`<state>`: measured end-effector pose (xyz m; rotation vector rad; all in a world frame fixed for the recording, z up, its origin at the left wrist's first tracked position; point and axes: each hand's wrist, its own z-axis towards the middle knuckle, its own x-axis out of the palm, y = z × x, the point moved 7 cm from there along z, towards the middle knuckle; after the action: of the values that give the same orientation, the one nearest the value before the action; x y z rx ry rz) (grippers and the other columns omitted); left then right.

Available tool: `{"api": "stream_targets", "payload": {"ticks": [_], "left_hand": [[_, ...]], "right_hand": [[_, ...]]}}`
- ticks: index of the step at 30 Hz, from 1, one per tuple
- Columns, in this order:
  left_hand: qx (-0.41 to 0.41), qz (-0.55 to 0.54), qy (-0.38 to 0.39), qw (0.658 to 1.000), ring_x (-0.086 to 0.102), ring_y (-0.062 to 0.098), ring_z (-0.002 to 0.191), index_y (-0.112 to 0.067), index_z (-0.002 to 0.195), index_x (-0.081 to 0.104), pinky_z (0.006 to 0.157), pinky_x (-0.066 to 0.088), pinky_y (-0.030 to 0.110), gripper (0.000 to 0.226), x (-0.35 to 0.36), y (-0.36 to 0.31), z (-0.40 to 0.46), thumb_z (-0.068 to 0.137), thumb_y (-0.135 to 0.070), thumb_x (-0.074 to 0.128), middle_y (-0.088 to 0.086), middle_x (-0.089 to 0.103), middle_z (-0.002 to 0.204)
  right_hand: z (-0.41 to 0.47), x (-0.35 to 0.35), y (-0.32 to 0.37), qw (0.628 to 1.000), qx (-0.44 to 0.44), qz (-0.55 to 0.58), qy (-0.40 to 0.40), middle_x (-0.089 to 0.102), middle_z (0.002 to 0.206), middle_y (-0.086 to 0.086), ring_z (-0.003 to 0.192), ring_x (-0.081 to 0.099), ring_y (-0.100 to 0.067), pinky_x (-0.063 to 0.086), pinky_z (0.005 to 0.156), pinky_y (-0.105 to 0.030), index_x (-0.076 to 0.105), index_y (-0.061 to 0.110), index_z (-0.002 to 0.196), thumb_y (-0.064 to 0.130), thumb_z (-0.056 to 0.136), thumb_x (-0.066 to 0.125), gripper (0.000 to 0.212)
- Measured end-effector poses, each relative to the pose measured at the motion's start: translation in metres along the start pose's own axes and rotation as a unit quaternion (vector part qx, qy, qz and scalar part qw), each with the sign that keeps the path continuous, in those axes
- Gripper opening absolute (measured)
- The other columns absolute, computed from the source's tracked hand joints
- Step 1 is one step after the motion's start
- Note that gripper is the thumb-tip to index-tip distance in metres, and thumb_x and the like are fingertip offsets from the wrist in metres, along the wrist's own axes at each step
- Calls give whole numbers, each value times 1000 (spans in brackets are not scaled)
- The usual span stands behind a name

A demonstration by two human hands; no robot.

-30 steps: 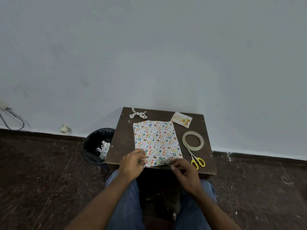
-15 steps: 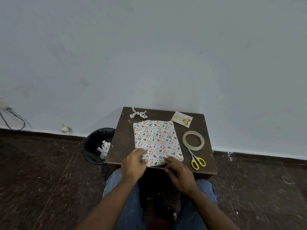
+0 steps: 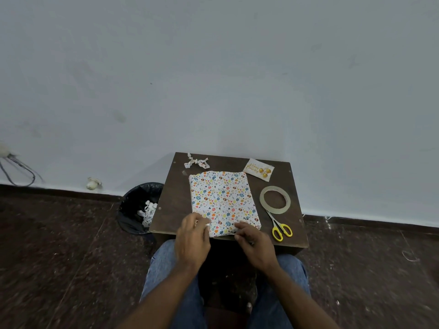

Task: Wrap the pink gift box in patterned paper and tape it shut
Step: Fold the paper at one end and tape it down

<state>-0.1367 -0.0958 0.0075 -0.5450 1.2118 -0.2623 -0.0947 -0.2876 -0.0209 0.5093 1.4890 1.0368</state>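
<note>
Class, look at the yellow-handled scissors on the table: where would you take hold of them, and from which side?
Grip the yellow handle loops of the scissors, coming from the near table edge with the right hand. The loops point toward the person and lie flat; the closed blades point away toward the tape roll.

One flat box wrapped in white egg-patterned paper [image 3: 223,203] lies on the single dark brown wooden surface [image 3: 173,198]. Also on it: one ring-shaped roll of clear tape [image 3: 275,199], one pair of yellow-handled scissors [image 3: 279,227], one white birthday card with gold print [image 3: 259,169], one crumpled patterned paper scrap [image 3: 196,161]. On the floor: one black bin [image 3: 137,207]. Two hands.
</note>
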Motion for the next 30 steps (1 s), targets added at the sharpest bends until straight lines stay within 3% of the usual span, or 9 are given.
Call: {"api": "stream_targets", "payload": {"ticks": [2, 5, 11, 14, 16, 20, 25, 30], "left_hand": [[71, 74, -10, 995, 56, 18, 101, -25, 101, 70, 75, 48, 37, 30, 1, -12, -11, 74, -13, 75, -5, 61, 106], [111, 113, 52, 986, 55, 16, 110, -24, 116, 66, 81, 48, 36, 48, 14, -25, -29, 70, -20, 75, -6, 61, 116], [-3, 146, 136, 980, 47, 21, 128, -27, 137, 52, 97, 42, 48, 76, 31, -23, -40, 65, -30, 76, 1, 54, 135], [-10, 155, 158, 975, 46, 29, 131, -33, 139, 48, 97, 41, 52, 85, 41, -30, -44, 61, -35, 80, 7, 53, 137], [-4, 167, 172, 971, 47, 34, 130, -35, 140, 47, 95, 42, 54, 89, 47, -33, -44, 59, -39, 83, 12, 54, 136], [15, 192, 184, 964, 50, 39, 124, -38, 141, 46, 91, 44, 53, 96, 50, -33, -40, 55, -45, 86, 16, 56, 132], [28, 197, 183, 963, 51, 35, 121, -39, 139, 47, 90, 46, 51, 99, 44, -34, -35, 47, -36, 86, 12, 57, 127], [31, 192, 183, 964, 50, 36, 121, -36, 138, 48, 88, 46, 52, 103, 44, -35, -38, 42, -30, 85, 13, 57, 127]], "right_hand": [[0, 1, -3, 1000, 9, 19, -4, 67, 123, 15, 122, 54, 5, 48, 99, -25, 75, 19, 91, 18, 88, 70, 5], [1, 3, -7, 998, 31, 59, -4, 68, 121, 15, 122, 53, 9, 47, 100, -25, 75, 19, 91, 15, 89, 71, 7], [1, 1, -2, 993, 55, 100, 9, 69, 119, 14, 122, 52, 10, 43, 99, -16, 75, 21, 88, 10, 90, 69, 13], [1, 0, 2, 987, 71, 142, 12, 70, 119, 6, 122, 53, 7, 42, 97, -12, 74, 22, 85, 6, 91, 68, 18], [0, 0, 2, 977, 99, 190, 11, 70, 118, 5, 120, 56, 4, 47, 94, -17, 76, 14, 87, 5, 91, 67, 13], [0, -8, 9, 947, 161, 276, -14, 72, 111, 1, 98, 70, -11, 55, 62, -29, 74, 8, 86, 10, 93, 65, 12], [11, -26, 14, 937, 205, 274, -71, 69, 79, -14, 67, 64, -14, 54, 53, -29, 69, -1, 88, 14, 94, 65, 16], [16, -22, 4, 929, 295, 222, -15, 57, 58, -9, 40, 43, -14, 38, 40, -24, 66, -6, 83, 15, 94, 64, 24]]}}
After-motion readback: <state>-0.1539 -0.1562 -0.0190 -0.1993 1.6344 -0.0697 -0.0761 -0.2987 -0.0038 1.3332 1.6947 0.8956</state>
